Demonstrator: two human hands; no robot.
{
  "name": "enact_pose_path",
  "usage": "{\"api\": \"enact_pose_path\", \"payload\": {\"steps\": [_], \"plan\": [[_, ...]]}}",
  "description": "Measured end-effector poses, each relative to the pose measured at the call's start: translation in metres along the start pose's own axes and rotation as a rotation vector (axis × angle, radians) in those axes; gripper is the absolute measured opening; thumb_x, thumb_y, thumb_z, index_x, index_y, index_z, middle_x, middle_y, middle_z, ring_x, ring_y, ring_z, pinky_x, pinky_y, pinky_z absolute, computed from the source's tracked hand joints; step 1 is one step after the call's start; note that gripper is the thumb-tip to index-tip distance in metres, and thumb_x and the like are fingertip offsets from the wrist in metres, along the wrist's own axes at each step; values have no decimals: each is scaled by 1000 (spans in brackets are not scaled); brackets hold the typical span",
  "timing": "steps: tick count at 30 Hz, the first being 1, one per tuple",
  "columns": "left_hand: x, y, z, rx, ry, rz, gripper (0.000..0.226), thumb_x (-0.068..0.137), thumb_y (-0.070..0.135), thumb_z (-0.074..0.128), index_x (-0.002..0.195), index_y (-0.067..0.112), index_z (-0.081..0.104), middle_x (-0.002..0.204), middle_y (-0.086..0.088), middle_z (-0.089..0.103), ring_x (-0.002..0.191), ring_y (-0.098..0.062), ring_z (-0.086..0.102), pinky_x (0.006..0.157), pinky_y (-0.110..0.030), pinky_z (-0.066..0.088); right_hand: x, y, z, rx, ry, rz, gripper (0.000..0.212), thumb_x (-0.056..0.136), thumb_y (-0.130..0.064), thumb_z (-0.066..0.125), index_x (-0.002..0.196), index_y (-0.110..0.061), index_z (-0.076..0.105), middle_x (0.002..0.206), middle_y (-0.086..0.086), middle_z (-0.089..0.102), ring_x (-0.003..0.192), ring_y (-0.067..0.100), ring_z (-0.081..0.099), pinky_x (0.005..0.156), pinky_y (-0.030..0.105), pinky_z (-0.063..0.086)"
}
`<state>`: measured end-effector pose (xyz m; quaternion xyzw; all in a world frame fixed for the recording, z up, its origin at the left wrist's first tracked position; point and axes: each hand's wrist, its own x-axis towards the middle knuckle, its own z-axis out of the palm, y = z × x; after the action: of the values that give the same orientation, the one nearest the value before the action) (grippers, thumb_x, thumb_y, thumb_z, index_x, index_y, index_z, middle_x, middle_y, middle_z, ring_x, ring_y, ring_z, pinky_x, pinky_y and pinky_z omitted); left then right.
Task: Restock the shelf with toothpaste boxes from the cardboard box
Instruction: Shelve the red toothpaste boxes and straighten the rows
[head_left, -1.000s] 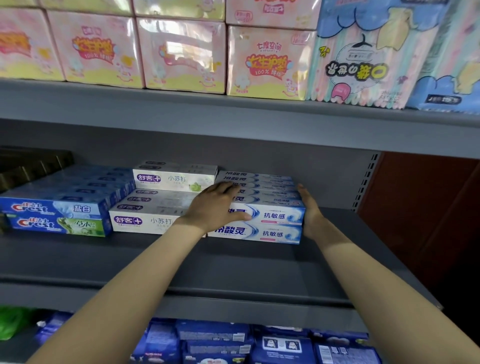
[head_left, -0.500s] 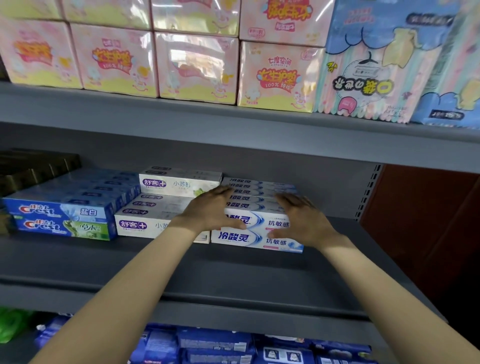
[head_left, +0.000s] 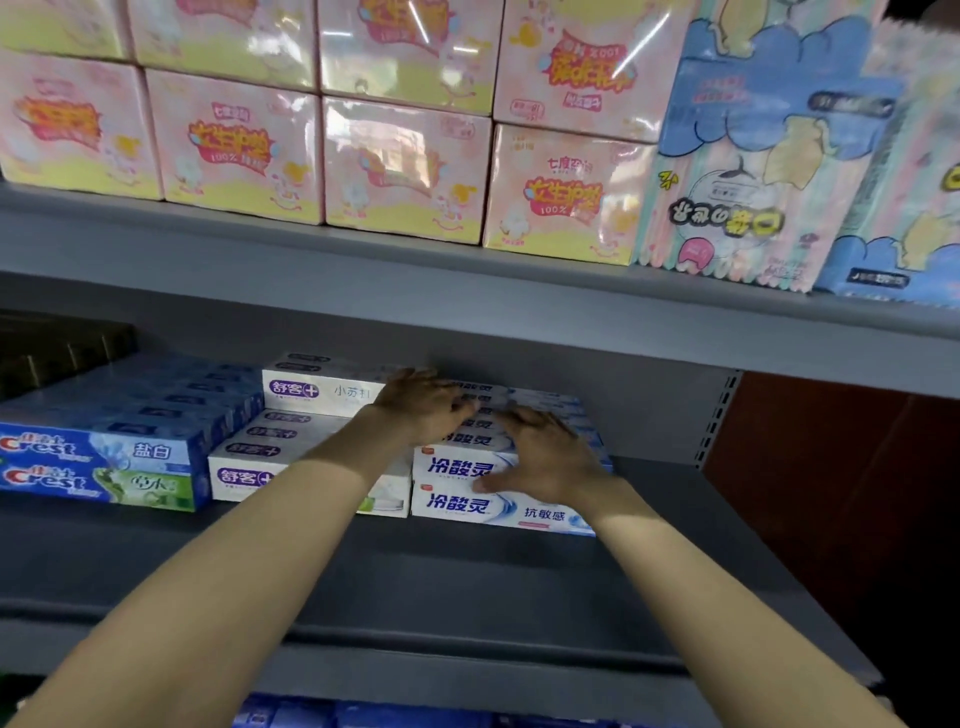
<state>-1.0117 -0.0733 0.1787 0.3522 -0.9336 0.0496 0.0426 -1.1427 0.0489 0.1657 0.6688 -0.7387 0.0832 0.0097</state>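
A grey metal shelf (head_left: 467, 582) is seen from the front, with a grey back panel and a perforated upright at its right rear corner; beyond that, a dark reddish-brown wall panel (head_left: 841, 493) is visible. On the shelf above (head_left: 467, 291), pink and yellow wrapped packs (head_left: 405, 166) are lined up in rows, and pastel blue-striped packs (head_left: 753, 171) are placed to their right. The white and blue toothpaste boxes (head_left: 467, 504) are stacked two high toward the right of the middle shelf, set back from its front edge, with blue Chinese lettering shown on their front faces and further rows laid behind. Just to their left, touching them, white toothpaste boxes with purple labels (head_left: 244, 475) are stacked, and farther left blue Crest boxes (head_left: 93, 462) are laid in two layers. The left hand (head_left: 421, 408) is laid palm down over the top of the white and blue stack near its left rear, and the right hand (head_left: 545, 452) is spread over the front upper box. The fingers of both hands are extended and pressed flat on the boxes, with nothing gripped. Blue packages (head_left: 363, 717) are partly seen on the shelf below.
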Motion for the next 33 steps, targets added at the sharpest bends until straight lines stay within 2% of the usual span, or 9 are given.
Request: {"api": "enact_pose_path", "payload": {"steps": [3,6,10,13,16,19,24,30,33], "plan": [[8,-2,2,28,-5,-5,52,99,51,18,127,23,51,130,-4,56,124,-24,44,107,-40,28,-1,-2,5,-33,11,26,99,73,-67,62,150,-23,18,158,-1,16,144,21,17,118,37,12],[7,-4,4,-19,-21,20,55,99,51,18,135,22,46,143,-4,46,137,-23,32,113,-41,20,0,-6,5,-48,2,57,98,74,-65,62,150,-24,15,158,-4,14,145,19,15,119,39,12],[-22,-2,10,-272,148,152,46,100,42,27,126,17,56,136,-3,53,126,-20,46,106,-32,33,-7,-15,12,-32,74,130,93,75,-60,64,149,-28,19,157,-5,18,144,19,16,118,41,15],[-48,1,20,-309,268,228,39,96,37,41,127,17,54,134,1,53,123,-18,48,98,-25,37,-19,-24,22,-35,198,197,83,77,-55,64,147,-30,26,152,-7,26,141,19,22,117,37,12],[-58,-3,28,-224,269,278,60,87,41,54,141,21,38,146,3,39,132,-15,37,107,-25,32,-26,-27,31,-121,257,222,84,76,-47,67,147,-32,23,151,-8,26,142,16,17,118,37,-1],[-61,-6,33,-163,251,278,75,84,46,61,146,21,27,153,3,27,138,-15,28,111,-26,25,-27,-25,33,-159,243,202,85,76,-45,68,146,-31,23,150,-7,27,141,16,19,117,32,2],[-62,-2,36,-180,271,245,73,86,33,64,146,19,26,154,3,26,140,-17,27,111,-28,25,-26,-29,31,-168,233,239,83,76,-41,71,146,-32,26,149,-8,32,136,17,29,113,27,12],[-67,3,29,-194,235,218,70,87,28,64,145,15,29,152,-2,30,139,-21,29,112,-33,28,-27,-47,31,-181,246,363,82,77,-34,72,146,-32,27,149,-5,32,139,19,26,118,38,7],[-74,9,22,-197,258,172,60,88,21,60,142,15,35,147,-3,37,135,-24,33,108,-35,31,-31,-55,30,-161,199,373,83,82,-29,69,148,-28,19,156,-5,21,145,14,15,118,37,-1]]}}
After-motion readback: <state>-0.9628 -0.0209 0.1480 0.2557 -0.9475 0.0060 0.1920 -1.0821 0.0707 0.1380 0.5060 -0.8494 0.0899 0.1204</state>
